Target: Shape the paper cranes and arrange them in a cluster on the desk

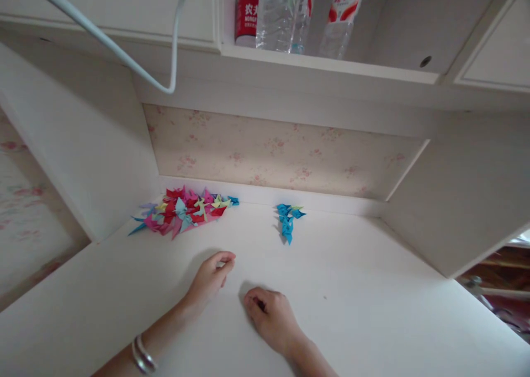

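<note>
My left hand rests on the white desk with its fingers curled inward; nothing shows in them. A silver bangle is on that wrist. My right hand lies beside it, knuckles up, fingers curled under against the desk; whether it holds anything is hidden. A heap of small folded paper pieces in red, pink, blue and yellow lies at the back left, well beyond my left hand. A small cluster of blue folded pieces lies at the back middle, beyond both hands.
A floral back panel closes the desk's rear. White side walls stand left and right. A shelf above carries plastic bottles. A white cable hangs at upper left. Clutter shows past the desk's right edge.
</note>
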`<act>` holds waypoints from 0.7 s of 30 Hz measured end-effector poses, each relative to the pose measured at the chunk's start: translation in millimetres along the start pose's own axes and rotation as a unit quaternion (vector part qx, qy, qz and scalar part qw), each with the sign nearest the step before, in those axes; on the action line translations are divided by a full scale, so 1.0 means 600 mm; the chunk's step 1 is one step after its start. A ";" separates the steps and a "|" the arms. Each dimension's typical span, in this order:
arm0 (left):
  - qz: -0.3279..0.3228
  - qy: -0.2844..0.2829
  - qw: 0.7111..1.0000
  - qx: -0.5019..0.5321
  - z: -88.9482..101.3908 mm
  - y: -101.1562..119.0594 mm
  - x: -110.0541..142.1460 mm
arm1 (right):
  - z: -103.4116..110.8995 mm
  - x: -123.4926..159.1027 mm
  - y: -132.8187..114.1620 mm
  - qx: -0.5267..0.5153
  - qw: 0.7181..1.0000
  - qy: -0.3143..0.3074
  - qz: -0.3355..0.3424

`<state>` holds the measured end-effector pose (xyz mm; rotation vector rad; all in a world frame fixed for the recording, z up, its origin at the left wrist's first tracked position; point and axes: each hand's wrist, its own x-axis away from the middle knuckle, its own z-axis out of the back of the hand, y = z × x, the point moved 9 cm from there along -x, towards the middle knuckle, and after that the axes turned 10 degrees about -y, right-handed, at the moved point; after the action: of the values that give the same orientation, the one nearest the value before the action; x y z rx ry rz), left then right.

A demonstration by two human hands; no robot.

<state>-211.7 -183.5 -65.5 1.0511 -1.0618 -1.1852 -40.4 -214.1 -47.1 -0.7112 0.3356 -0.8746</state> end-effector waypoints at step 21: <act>0.023 -0.013 0.999 0.048 0.070 -0.051 0.038 | -0.078 -0.341 -0.117 -0.106 0.994 -0.010 -0.019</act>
<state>-256.5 -211.4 -86.1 1.0816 -1.1671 -1.1239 -231.3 -102.4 -35.2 -0.9246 0.4029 -0.8752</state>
